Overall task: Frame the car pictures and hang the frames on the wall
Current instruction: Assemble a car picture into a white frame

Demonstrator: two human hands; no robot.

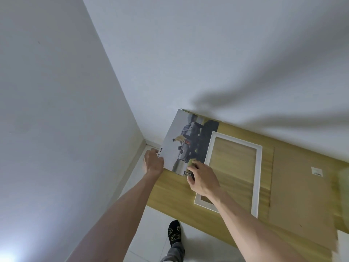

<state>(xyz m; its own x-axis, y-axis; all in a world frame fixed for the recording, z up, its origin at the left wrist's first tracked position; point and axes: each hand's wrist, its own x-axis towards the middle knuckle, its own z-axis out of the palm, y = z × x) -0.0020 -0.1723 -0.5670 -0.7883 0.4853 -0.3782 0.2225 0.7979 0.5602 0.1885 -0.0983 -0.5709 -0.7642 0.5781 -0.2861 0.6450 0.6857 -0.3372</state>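
A car picture [186,140], a print of a racing car with a white border, lies at the left end of a wooden table [170,195]. My left hand [152,161] grips its near-left corner. My right hand [203,177] pinches its near-right edge, and a small dark object sits between those fingers. A white frame [258,176], with the wood showing through its opening, lies flat just right of the picture; the picture's right edge slightly overlaps it. A brown backing board [298,195] lies right of the frame.
White walls [207,53] meet in a corner behind the table's left end. A small white packet [316,171] rests on the backing board. My socked foot [174,233] stands on the pale floor in front of the table.
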